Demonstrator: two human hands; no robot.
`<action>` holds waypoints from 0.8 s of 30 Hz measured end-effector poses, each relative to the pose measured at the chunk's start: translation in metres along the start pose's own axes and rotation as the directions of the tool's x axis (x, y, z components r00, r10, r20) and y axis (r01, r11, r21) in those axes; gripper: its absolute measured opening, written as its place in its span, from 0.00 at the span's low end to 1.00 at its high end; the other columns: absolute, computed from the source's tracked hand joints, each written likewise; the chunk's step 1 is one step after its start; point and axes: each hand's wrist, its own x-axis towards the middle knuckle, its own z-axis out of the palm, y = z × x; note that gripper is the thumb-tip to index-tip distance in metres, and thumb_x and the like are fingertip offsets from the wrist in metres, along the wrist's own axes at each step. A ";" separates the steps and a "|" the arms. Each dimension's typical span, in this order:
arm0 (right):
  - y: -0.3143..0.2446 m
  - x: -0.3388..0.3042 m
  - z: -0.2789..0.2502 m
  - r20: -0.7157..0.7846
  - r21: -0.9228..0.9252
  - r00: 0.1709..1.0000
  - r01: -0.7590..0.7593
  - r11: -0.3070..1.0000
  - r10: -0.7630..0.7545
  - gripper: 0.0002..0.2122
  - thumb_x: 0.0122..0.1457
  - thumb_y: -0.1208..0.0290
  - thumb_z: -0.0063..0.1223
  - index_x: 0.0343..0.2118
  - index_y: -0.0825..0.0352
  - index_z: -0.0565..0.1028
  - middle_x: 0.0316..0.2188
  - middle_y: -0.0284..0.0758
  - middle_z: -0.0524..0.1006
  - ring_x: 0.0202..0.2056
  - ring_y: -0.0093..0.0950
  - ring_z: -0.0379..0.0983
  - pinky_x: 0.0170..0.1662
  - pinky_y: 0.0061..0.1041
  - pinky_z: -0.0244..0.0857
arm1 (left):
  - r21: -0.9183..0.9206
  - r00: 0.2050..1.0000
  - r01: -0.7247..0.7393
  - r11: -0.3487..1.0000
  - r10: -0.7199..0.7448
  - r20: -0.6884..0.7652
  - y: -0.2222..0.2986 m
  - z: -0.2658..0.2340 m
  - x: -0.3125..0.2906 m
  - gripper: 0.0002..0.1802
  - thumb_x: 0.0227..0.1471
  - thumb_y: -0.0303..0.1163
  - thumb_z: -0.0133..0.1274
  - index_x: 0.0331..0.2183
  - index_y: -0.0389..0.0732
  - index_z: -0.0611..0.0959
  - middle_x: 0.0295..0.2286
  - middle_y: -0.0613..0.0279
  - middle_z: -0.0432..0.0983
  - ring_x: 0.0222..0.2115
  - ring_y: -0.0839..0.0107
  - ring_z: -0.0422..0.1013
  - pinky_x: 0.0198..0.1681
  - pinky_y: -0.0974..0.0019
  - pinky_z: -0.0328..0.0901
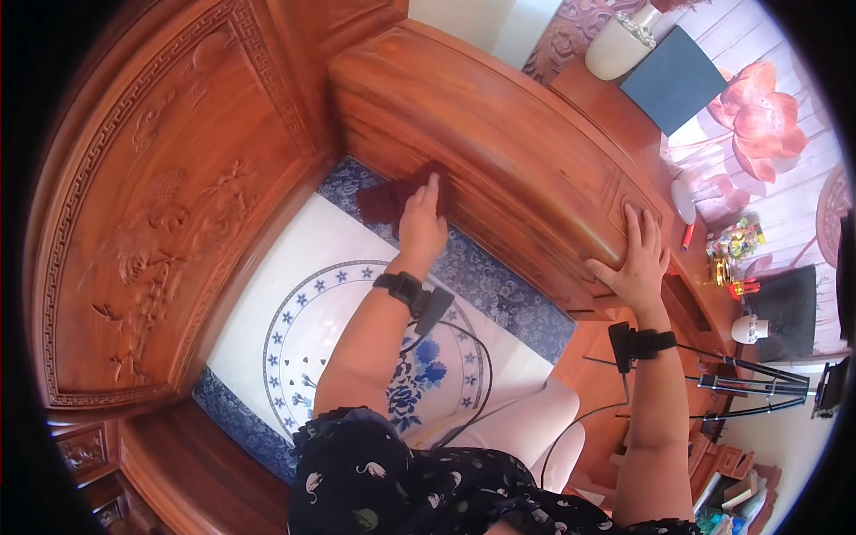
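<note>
My left hand (423,223) presses a dark maroon cloth (382,203) against the inner side of a wooden seat's arm panel (499,116), low down where panel and cushion meet. The fingers lie over the cloth, which hangs partly onto the cushion's blue border. My right hand (640,267) rests with spread fingers on the near end of the same arm panel and holds nothing. Below my left forearm lies a white seat cushion (241,294) with a blue floral ring and a dark blue patterned edge.
A carved wooden backrest (160,223) rises at left. Beyond the arm panel, a wooden top carries a white vase (615,49), a dark panel (673,80) and small ornaments. A black tripod (758,383) stands at right. Cables (571,423) run from both wrist straps.
</note>
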 end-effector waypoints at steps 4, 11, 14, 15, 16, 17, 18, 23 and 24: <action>0.003 -0.001 0.002 0.000 0.001 1.000 0.004 1.000 -0.004 0.46 0.33 0.42 0.60 0.58 0.52 0.54 0.57 0.44 0.52 0.59 0.42 0.46 0.53 0.58 0.40 | -0.053 0.979 0.020 0.998 -0.030 -0.201 -0.004 -0.007 0.012 0.37 0.38 0.18 0.48 0.54 0.38 0.60 0.45 0.45 0.64 0.46 0.48 0.61 0.49 0.60 0.58; 0.004 0.002 0.006 -0.005 -0.007 0.999 0.036 0.999 -0.036 0.46 0.33 0.43 0.60 0.58 0.52 0.54 0.57 0.44 0.52 0.59 0.42 0.46 0.53 0.58 0.40 | 0.021 0.999 -0.021 1.000 0.020 0.045 0.001 -0.009 0.002 0.36 0.39 0.20 0.50 0.53 0.39 0.61 0.42 0.51 0.65 0.41 0.51 0.63 0.46 0.58 0.61; 0.007 0.002 0.008 -0.023 -0.004 0.998 0.059 0.998 -0.059 0.46 0.33 0.43 0.60 0.58 0.52 0.54 0.57 0.44 0.52 0.59 0.42 0.46 0.53 0.57 0.39 | -0.063 0.997 -0.034 0.997 0.030 -0.072 -0.019 -0.012 0.011 0.35 0.37 0.19 0.48 0.52 0.36 0.63 0.45 0.45 0.64 0.46 0.48 0.61 0.49 0.60 0.59; 0.007 0.001 0.007 -0.022 0.001 0.998 0.058 0.998 -0.058 0.46 0.33 0.43 0.60 0.58 0.52 0.54 0.58 0.44 0.52 0.59 0.42 0.46 0.53 0.57 0.39 | -0.143 0.976 -0.025 0.989 -0.007 -0.217 -0.027 -0.009 0.017 0.34 0.38 0.19 0.47 0.51 0.35 0.64 0.45 0.44 0.65 0.46 0.48 0.61 0.50 0.61 0.58; 0.007 0.002 0.007 -0.022 0.006 0.998 0.052 0.999 -0.052 0.46 0.33 0.43 0.60 0.58 0.52 0.54 0.58 0.44 0.52 0.59 0.42 0.46 0.54 0.57 0.38 | -0.194 0.960 0.035 0.980 -0.087 -0.265 -0.025 -0.014 0.024 0.32 0.39 0.20 0.46 0.51 0.34 0.64 0.45 0.42 0.64 0.47 0.48 0.61 0.51 0.62 0.57; 0.007 0.002 0.007 -0.024 0.001 0.998 0.059 0.998 -0.059 0.46 0.33 0.43 0.60 0.58 0.52 0.54 0.58 0.44 0.52 0.59 0.42 0.46 0.54 0.57 0.38 | -0.199 0.958 0.037 0.979 -0.091 -0.271 -0.028 -0.014 0.031 0.32 0.39 0.20 0.46 0.51 0.34 0.64 0.45 0.42 0.64 0.47 0.48 0.61 0.51 0.62 0.57; 0.008 0.002 0.007 -0.020 0.006 0.998 0.057 0.998 -0.057 0.46 0.33 0.43 0.60 0.58 0.52 0.54 0.58 0.44 0.52 0.59 0.42 0.46 0.54 0.56 0.38 | -0.217 0.947 0.077 0.973 -0.139 -0.289 -0.031 -0.013 0.039 0.33 0.39 0.22 0.47 0.52 0.35 0.64 0.46 0.43 0.64 0.47 0.48 0.61 0.51 0.61 0.58; 0.005 0.000 0.008 -0.010 0.016 0.998 0.064 0.998 -0.063 0.46 0.33 0.43 0.60 0.58 0.53 0.54 0.58 0.44 0.52 0.59 0.42 0.46 0.54 0.56 0.38 | -0.086 0.946 0.109 0.990 -0.130 -0.296 -0.040 -0.015 0.046 0.34 0.38 0.22 0.48 0.52 0.36 0.63 0.45 0.48 0.65 0.45 0.49 0.62 0.49 0.60 0.59; 0.005 0.000 0.009 -0.013 0.022 0.998 0.064 0.998 -0.064 0.46 0.33 0.44 0.60 0.58 0.53 0.54 0.58 0.44 0.52 0.59 0.42 0.46 0.54 0.56 0.39 | -0.088 0.947 0.111 0.990 -0.132 -0.294 -0.041 -0.017 0.045 0.34 0.38 0.22 0.48 0.52 0.36 0.63 0.45 0.48 0.65 0.45 0.49 0.62 0.49 0.60 0.59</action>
